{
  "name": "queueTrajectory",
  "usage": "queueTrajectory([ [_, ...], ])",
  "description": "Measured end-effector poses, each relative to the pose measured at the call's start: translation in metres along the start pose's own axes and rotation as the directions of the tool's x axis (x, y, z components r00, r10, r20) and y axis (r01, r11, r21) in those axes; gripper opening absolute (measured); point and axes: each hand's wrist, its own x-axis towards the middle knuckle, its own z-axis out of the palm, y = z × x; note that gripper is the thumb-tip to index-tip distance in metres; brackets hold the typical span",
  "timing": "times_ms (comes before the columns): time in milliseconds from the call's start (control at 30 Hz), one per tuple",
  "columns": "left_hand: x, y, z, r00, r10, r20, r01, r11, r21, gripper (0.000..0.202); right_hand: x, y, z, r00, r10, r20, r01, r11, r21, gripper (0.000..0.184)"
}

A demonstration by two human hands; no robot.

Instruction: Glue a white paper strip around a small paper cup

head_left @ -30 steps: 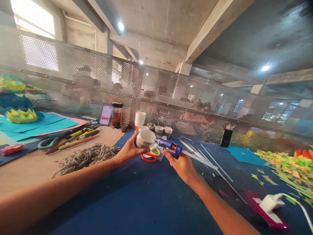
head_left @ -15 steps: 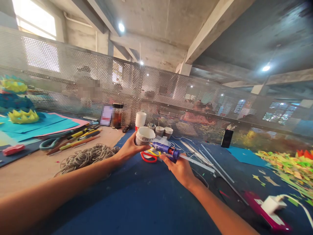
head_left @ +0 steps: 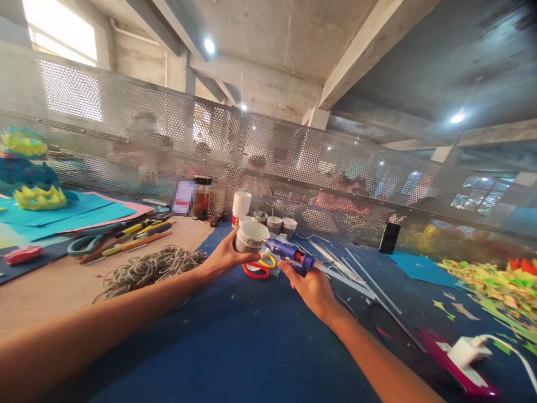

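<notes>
My left hand [head_left: 224,254] is closed around the side of a white paper cup [head_left: 251,239] with a lettered band round it; the cup's open mouth tilts toward me. In my right hand [head_left: 310,285] is a blue hot glue gun [head_left: 289,253], a glue stick reaching out of its back end. Its nozzle points left at the cup's right side, very near or touching the band; I cannot tell which. Scissors with red and yellow handles [head_left: 257,271] lie beneath, partly hidden. Behind the cup stand a stack of paper cups [head_left: 241,204] and several small cups with thin handles [head_left: 274,225].
A bundle of grey cord [head_left: 155,271], cutters and other tools [head_left: 136,238] lie left. White strips and glue sticks [head_left: 373,280] lie right, with a power strip [head_left: 457,364] nearer. A phone [head_left: 390,238] leans against the perforated metal screen [head_left: 356,184]. Paper scraps [head_left: 495,291] cover the far right.
The cup in my left hand has shifted slightly right and down. The glue gun has also moved a little to the right, its nozzle still at the cup's side.
</notes>
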Motion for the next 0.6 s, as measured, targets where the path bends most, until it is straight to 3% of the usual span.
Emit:
queueTrajectory([
  [300,0.003,-0.005,-0.006,0.998,0.032,0.063,-0.032,0.999,0.003,0.081,0.006,0.003,-0.012,0.996,0.038,0.075,-0.035,0.999,-0.031,0.037],
  [600,0.001,0.005,-0.003,0.993,-0.083,0.083,0.093,0.989,-0.119,0.072,0.005,-0.004,-0.011,0.987,0.154,0.045,-0.16,0.974,0.16,0.048],
])
